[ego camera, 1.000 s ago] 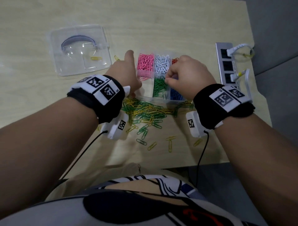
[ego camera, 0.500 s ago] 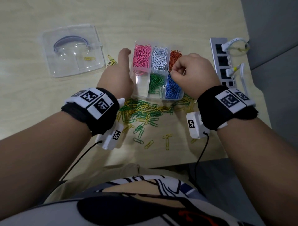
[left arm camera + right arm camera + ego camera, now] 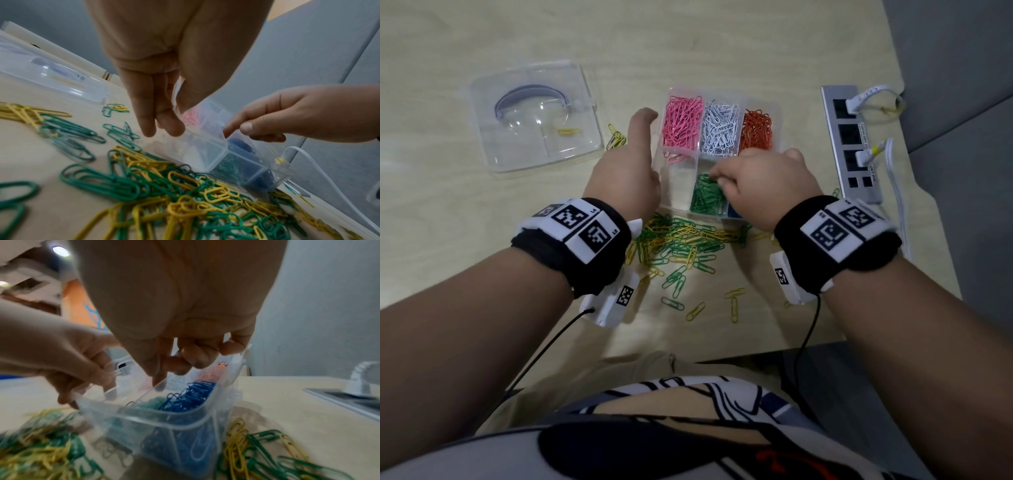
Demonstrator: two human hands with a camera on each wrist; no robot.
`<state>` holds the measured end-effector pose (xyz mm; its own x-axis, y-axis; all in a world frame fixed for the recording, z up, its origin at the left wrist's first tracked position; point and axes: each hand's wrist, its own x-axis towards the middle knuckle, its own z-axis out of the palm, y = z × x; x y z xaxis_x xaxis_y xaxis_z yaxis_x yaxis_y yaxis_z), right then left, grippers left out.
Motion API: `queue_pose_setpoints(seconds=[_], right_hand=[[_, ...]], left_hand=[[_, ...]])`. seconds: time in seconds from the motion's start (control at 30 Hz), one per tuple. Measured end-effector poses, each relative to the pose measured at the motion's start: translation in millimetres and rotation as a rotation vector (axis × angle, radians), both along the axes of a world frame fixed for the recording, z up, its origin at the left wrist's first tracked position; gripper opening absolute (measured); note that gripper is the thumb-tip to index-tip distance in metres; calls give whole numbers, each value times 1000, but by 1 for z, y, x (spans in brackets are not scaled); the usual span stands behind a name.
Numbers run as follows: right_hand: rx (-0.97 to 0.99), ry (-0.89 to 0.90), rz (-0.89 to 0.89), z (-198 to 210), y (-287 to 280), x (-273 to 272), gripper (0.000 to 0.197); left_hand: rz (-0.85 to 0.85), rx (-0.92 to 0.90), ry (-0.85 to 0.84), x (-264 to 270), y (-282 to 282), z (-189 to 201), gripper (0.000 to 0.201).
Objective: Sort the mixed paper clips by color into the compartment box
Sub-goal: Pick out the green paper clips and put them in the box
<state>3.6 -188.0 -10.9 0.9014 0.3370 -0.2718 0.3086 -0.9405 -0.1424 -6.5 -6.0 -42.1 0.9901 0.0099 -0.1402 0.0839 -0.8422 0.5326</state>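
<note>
The compartment box (image 3: 722,154) stands mid-worktop (image 3: 482,34). Pink, white, orange, green and blue cells are stocked; one cell is bare. The green-and-yellow pile (image 3: 681,240) at the near edge remains unsorted. The left hand (image 3: 625,171) grips the box wall. The right hand (image 3: 767,185) hovers over the green cell, fingers curled; its contents cannot be determined. Only the right wrist view shows the blue clips (image 3: 191,394) clearly.

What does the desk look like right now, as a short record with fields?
box: clear compartment box, lid off
far row: pink, white, orange clips
near row: one empty cell, green, blue
loose pile: green and yellow clips in front of box
left hand: grips box's left wall
right hand: fingertips over green cell
lid: left of box
</note>
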Motion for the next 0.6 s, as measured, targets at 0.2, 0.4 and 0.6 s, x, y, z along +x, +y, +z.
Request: queue_pose_setpoints(seconds=[0.2,0.4,0.6], right_hand=[[-120,130,39,4,0,-2,39],[-67,53,-39,6,2,2,46],[-127,184,80,2,8,-5,49]], left_hand=[[5,3,0,0,-1,0,72],[8,7,13,2,-1,0,71],[-1,28,18,5,-2,0,70]])
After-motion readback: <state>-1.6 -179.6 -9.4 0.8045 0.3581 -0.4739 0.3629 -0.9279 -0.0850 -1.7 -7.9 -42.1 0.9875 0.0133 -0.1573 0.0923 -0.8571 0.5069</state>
